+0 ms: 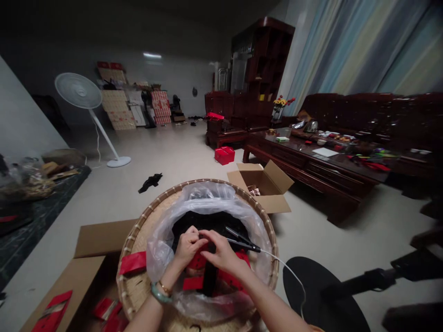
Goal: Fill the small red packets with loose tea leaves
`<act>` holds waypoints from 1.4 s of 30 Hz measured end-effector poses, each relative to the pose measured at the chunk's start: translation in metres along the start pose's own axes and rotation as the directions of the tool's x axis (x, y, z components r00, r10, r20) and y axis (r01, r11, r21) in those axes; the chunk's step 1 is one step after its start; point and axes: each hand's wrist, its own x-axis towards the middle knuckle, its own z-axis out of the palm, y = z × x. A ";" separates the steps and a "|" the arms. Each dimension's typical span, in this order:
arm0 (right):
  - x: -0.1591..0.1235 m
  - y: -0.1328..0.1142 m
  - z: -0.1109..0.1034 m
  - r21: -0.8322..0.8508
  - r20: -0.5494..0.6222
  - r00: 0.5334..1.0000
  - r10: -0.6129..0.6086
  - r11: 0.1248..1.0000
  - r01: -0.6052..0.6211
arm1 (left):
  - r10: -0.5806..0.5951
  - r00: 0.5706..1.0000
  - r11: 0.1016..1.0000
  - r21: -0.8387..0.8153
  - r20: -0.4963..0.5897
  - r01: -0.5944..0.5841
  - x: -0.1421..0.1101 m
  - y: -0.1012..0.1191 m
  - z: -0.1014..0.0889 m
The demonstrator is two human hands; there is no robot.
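A gathered black material (pixel 207 226) lies directly under the fingertips of the left hand (pixel 187 246) and the right hand (pixel 218 252). The fingertips of both hands are pressed together on its upper edge, and the hands touch. Black two-armed tongs (pixel 242 239) are seen at the right hand's knuckles, with the long axis running from upper left to lower right. The arms are slightly spread at the end nearest the hand and converge at the far end, from which a white cord (pixel 284 265) curves down to the right. Whether the tongs are gripped by the right hand cannot be determined.

The black material is held within a clear plastic liner (pixel 180 205), which is bunched in a round woven bamboo tray (pixel 197 183). Red packets (pixel 133 263) lie in the tray beneath the hands. Open floor is seen beyond the tray's far rim. An open cardboard box (pixel 263 177) stands against the far rim, and a second (pixel 90 244) stands at the left rim. A round black stand base (pixel 321 295) is near the right rim.
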 end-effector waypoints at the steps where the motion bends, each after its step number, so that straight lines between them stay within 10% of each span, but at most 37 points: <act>1: -0.001 0.000 0.001 -0.019 0.019 0.999 0.047 0.999 -0.047 | 0.025 1.000 1.000 0.017 -0.016 -0.025 -0.002 -0.001 0.001; 14: 0.006 0.023 -0.008 -0.245 0.371 0.885 0.281 0.949 -0.199 | 0.424 0.894 0.850 0.275 0.148 -0.449 0.003 0.034 0.017; 21: 0.005 0.033 -0.037 0.000 0.127 0.946 0.298 0.954 -0.301 | -0.063 0.998 0.983 -0.171 0.021 0.066 0.003 0.011 -0.010; 26: 0.004 0.032 -0.030 0.234 -0.162 0.944 0.289 0.940 -0.248 | -0.551 0.825 0.673 -0.516 0.128 0.530 -0.006 -0.007 -0.013; 30: -0.002 0.028 -0.013 0.471 -0.048 0.938 0.342 0.836 -0.281 | -0.539 0.837 0.605 -0.648 0.092 0.462 -0.008 0.000 -0.002; 36: -0.016 0.034 -0.004 0.799 0.230 0.867 0.441 0.423 -0.427 | -0.484 0.869 0.684 -0.576 0.099 0.447 -0.007 0.008 0.001; 42: -0.023 0.038 -0.002 0.846 0.215 0.875 0.433 0.365 -0.389 | -0.537 0.843 0.708 -0.538 0.012 0.458 -0.010 -0.001 0.002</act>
